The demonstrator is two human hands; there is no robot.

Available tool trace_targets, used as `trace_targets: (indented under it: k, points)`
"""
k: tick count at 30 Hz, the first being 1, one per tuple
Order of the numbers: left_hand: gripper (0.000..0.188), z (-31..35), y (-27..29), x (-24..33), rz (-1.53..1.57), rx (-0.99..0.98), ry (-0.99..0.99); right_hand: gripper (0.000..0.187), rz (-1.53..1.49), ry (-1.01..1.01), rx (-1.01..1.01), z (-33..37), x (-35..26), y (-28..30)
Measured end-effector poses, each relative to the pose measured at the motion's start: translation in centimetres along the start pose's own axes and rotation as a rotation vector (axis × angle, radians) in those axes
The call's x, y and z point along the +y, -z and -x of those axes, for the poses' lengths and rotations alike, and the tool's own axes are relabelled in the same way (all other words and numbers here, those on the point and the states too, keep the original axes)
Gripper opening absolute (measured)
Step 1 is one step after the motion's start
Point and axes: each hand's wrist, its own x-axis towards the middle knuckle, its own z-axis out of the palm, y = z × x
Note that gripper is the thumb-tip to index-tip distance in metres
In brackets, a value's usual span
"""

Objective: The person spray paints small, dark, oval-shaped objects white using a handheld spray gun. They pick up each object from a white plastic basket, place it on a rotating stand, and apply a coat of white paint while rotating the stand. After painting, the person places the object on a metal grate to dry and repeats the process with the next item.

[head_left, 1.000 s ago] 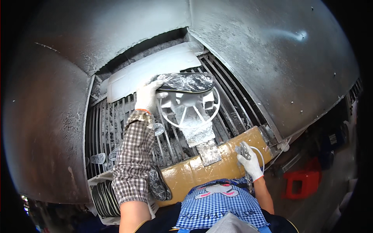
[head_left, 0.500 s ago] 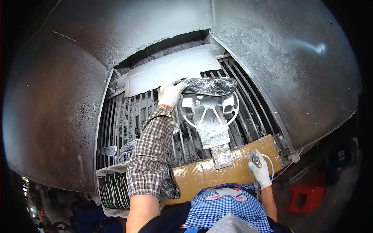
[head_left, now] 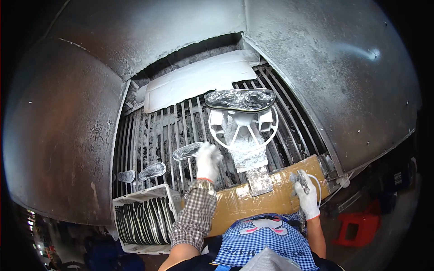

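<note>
My left hand [head_left: 209,161], in a white knit glove, is over the right end of a clear sole-shaped plastic piece [head_left: 186,151] lying on the slatted grate. Its fingers are blurred, so I cannot make out whether they grip the piece. Beyond it, a black sole with a glossy, white-streaked face [head_left: 242,100] rests across the far side of a white spoked wheel stand [head_left: 244,135]. My right hand [head_left: 306,194], gloved too, is closed around a small metal spray gun [head_left: 302,178] at the right of the brown-taped front ledge.
A white plastic basket [head_left: 175,198] with a row of dark soles stands at the front left. Two more clear pieces [head_left: 153,170] lie behind it. A pale sheet [head_left: 199,79] covers the grate's far part; metal walls [head_left: 68,135] enclose it. A red stool [head_left: 357,228] stands at right.
My left hand has let go of the sole's left end and come back toward me to the clear piece. The right hand with the spray gun has shifted slightly.
</note>
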Motion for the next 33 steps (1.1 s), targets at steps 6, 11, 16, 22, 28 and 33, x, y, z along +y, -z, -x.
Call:
trace_targets:
  k: [6, 11, 16, 22, 28, 33]
  points:
    - [0.039, 4.3, -2.8, -4.0, 0.310, -0.379, 0.160, 0.061, -0.118, 0.122, -0.092, -2.6, -8.7, -1.0]
    - [0.040, 5.2, -5.4, -5.1, 0.360, -0.397, 0.159, 0.064, -0.306, 0.205, -0.245, -4.1, -15.4, -2.5]
    - [0.038, 4.6, -6.9, -6.3, 0.423, -0.397, 0.247, 0.064, -0.384, 0.276, -0.346, -4.9, -20.7, -4.9]
    - [0.033, 5.4, -8.8, -6.4, 0.259, -0.419, 0.265, 0.060, -0.381, 0.354, -0.432, -5.3, -23.0, -7.0]
    - [0.032, 8.5, -12.3, -2.8, 0.184, -0.238, 0.381, 0.057, -0.349, 0.382, -0.360, -6.1, -22.4, -7.9]
    - [0.040, 5.5, -10.0, -6.3, 0.254, -0.468, 0.326, 0.056, -0.353, 0.412, -0.240, -7.2, -21.3, -8.0]
